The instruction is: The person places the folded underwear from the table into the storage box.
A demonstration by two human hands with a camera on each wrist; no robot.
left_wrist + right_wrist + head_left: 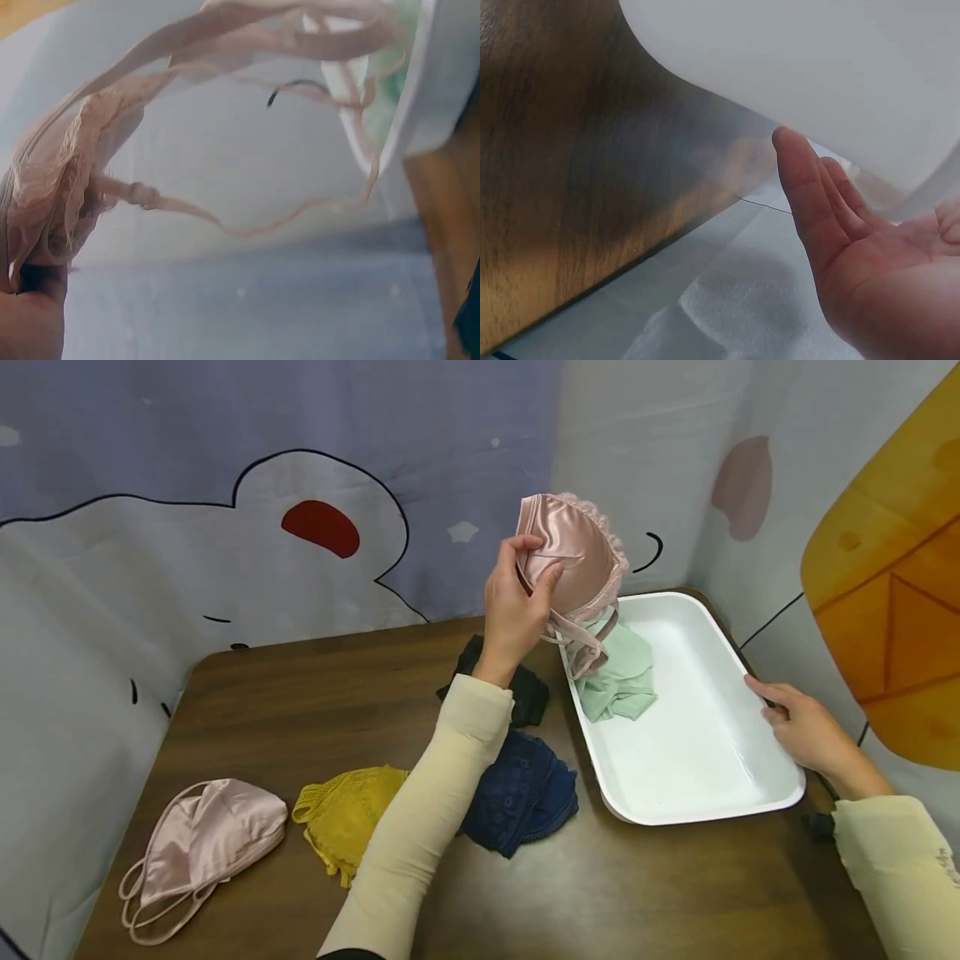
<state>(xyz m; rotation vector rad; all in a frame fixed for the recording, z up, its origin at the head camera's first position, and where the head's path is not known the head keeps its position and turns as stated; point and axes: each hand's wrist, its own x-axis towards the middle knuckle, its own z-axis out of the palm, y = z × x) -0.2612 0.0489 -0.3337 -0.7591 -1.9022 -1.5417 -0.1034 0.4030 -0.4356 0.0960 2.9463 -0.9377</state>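
Note:
A pink satin bra (581, 556) with lace trim hangs in the air above the back left corner of a white tray (697, 693). My left hand (517, 597) pinches one cup between thumb and fingers. The straps dangle over a mint-green garment (626, 672) lying in the tray's left side. In the left wrist view, a strap (262, 225) trails toward the tray's edge. At the tray's right side, my right hand (810, 731) touches the rim. From below, in the right wrist view, its fingers (799, 176) extend fairly straight against the tray's outer side.
On the brown table (315, 693), a dark blue bra (517, 793), a yellow lace bra (348, 810) and another pink satin bra (213, 843) lie left of the tray. A black garment (531, 697) is partly behind my left forearm. Printed curtains (465, 443) stand along the back and right.

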